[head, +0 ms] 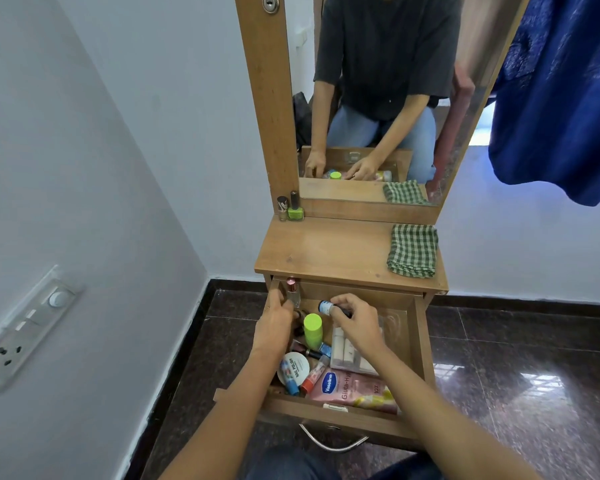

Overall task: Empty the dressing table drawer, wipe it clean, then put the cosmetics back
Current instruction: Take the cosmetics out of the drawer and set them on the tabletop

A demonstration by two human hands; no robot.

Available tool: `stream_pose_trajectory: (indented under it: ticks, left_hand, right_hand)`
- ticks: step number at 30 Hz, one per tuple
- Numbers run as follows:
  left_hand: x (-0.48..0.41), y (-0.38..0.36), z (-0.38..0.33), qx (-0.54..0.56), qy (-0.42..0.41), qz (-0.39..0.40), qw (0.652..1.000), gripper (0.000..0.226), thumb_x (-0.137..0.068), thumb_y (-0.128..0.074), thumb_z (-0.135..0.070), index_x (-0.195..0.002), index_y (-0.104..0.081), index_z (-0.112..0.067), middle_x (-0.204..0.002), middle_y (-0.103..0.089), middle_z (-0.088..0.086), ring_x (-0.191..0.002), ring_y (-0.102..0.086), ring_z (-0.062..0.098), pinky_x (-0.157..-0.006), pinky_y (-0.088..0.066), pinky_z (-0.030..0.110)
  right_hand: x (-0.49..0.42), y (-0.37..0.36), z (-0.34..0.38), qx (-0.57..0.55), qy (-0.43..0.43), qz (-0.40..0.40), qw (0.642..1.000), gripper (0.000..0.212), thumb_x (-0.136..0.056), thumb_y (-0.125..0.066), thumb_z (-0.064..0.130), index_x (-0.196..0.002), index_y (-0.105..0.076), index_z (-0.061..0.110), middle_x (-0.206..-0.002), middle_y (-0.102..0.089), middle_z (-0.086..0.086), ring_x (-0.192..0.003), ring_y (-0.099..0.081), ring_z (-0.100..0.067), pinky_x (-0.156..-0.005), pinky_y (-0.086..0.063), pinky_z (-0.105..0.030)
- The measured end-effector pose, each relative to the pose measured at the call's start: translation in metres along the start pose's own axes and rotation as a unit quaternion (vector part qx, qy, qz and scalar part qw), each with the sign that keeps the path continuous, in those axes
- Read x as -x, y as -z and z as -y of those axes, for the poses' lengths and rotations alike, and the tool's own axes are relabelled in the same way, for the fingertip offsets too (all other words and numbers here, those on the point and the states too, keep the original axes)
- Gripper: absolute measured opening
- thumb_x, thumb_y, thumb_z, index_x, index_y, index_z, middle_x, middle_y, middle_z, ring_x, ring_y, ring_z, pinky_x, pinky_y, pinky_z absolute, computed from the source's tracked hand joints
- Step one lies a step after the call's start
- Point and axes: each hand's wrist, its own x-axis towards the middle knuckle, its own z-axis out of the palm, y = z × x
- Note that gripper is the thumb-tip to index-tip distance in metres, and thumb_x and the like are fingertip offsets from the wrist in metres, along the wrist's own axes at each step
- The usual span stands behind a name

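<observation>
Wooden counter (333, 252) is carrying a folded green-checked cloth (413, 251) at right; two nail polish bottles (295, 213) are standing far left.

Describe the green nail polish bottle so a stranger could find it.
Find the wooden dressing table below the mirror. In the back left corner of its top stand two small bottles. The nail polish bottle is the one with the bright green body; the other bottle is dull.
</observation>
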Motion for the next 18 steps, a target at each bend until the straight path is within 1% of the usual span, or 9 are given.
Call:
stream_pose_trajectory:
  ticks: [1, 4, 6, 8, 10, 13, 14, 16, 18]
  left_hand:
    - [-0.001, 0.001, -0.002, 0.031, 0.007, 0.000, 0.999, 0.027, -0.093, -0.058, -0.016, -0.119, -0.054, -0.012, -0.128, -0.036, 0.005, -0.101, -0.058, 0.018, -0.082, -0.053, 0.025]
    - [-0.001, 0.004, -0.007, 0.152, 0.050, -0.011, 0.987, 0.020, -0.093, -0.057, -0.010, -0.113, -0.059, -0.010, -0.114, -0.052, 0.002, -0.091, -0.056, 0.010, -0.054, -0.047, 0.012]
    - [-0.002, 0.002, -0.007, 0.233, 0.089, -0.019, 0.968, 0.021, -0.090, -0.061, -0.007, -0.111, -0.061, -0.013, -0.106, -0.060, 0.002, -0.085, -0.059, 0.009, -0.048, -0.045, 0.009]
    - [-0.003, 0.001, -0.010, 0.290, 0.113, -0.032, 0.950, 0.022, -0.087, -0.064, -0.005, -0.109, -0.064, -0.011, -0.103, -0.064, 0.003, -0.088, -0.064, 0.012, -0.057, -0.049, 0.010]
    - [-0.006, -0.001, -0.014, 0.317, 0.117, -0.050, 0.940, 0.020, -0.085, -0.066, -0.003, -0.104, -0.066, -0.009, -0.099, -0.068, 0.003, -0.091, -0.065, 0.013, -0.070, -0.045, 0.010]
    - [-0.011, -0.007, -0.018, 0.335, 0.125, -0.071, 0.931, 0.019, -0.086, -0.066, -0.006, -0.104, -0.067, -0.009, -0.099, -0.071, 0.004, -0.092, -0.065, 0.014, -0.077, -0.045, 0.014]
    - [-0.012, -0.009, -0.018, 0.337, 0.128, -0.078, 0.930, 0.019, -0.087, -0.065, -0.008, -0.106, -0.066, -0.009, -0.100, -0.071, 0.005, -0.094, -0.065, 0.015, -0.078, -0.046, 0.017]
    - [-0.010, -0.010, -0.018, 0.355, 0.130, -0.096, 0.921, 0.019, -0.090, -0.061, -0.008, -0.109, -0.065, -0.009, -0.102, -0.069, 0.005, -0.096, -0.065, 0.017, -0.077, -0.044, 0.015]
    - [-0.007, -0.006, -0.018, 0.380, 0.126, -0.109, 0.910, 0.018, -0.093, -0.056, -0.009, -0.110, -0.063, -0.012, -0.103, -0.068, 0.002, -0.096, -0.063, 0.016, -0.075, -0.042, 0.015]
  right_hand:
    - [0.000, 0.000, 0.001, -0.005, 0.000, -0.005, 1.000, 0.016, -0.085, -0.065, 0.014, -0.101, -0.069, 0.013, -0.089, -0.071, 0.002, -0.077, -0.064, -0.004, -0.066, -0.047, -0.016]
    - [-0.001, 0.003, 0.007, -0.034, 0.004, -0.020, 0.999, 0.014, -0.084, -0.066, 0.013, -0.097, -0.070, 0.016, -0.086, -0.071, 0.006, -0.076, -0.064, 0.000, -0.065, -0.048, -0.013]
    - [-0.001, 0.005, 0.011, -0.054, 0.011, -0.025, 0.998, 0.014, -0.083, -0.067, 0.011, -0.096, -0.071, 0.017, -0.086, -0.071, 0.008, -0.078, -0.064, 0.001, -0.066, -0.048, -0.011]
    - [0.000, 0.006, 0.014, -0.078, 0.011, -0.023, 0.997, 0.017, -0.082, -0.067, 0.008, -0.095, -0.071, 0.016, -0.088, -0.072, 0.007, -0.080, -0.064, 0.003, -0.069, -0.049, -0.012]
    - [0.000, 0.006, 0.015, -0.090, 0.007, -0.021, 0.996, 0.018, -0.081, -0.068, 0.006, -0.095, -0.071, 0.017, -0.090, -0.072, 0.007, -0.081, -0.064, 0.002, -0.070, -0.050, -0.014]
    - [-0.001, 0.007, 0.014, -0.091, 0.004, -0.023, 0.996, 0.019, -0.079, -0.070, 0.008, -0.094, -0.070, 0.018, -0.090, -0.072, 0.006, -0.085, -0.066, -0.007, -0.072, -0.053, -0.021]
    - [-0.001, 0.007, 0.014, -0.093, 0.001, -0.025, 0.995, 0.019, -0.079, -0.070, 0.007, -0.094, -0.070, 0.018, -0.090, -0.072, 0.006, -0.087, -0.066, -0.010, -0.074, -0.055, -0.024]
    - [-0.001, 0.007, 0.013, -0.097, -0.005, -0.029, 0.995, 0.019, -0.079, -0.069, 0.004, -0.094, -0.069, 0.017, -0.091, -0.071, 0.005, -0.089, -0.066, -0.013, -0.076, -0.056, -0.032]
    - [-0.002, 0.007, 0.014, -0.097, -0.001, -0.033, 0.995, 0.020, -0.079, -0.067, 0.003, -0.093, -0.067, 0.017, -0.092, -0.071, 0.005, -0.091, -0.066, -0.010, -0.079, -0.056, -0.038]
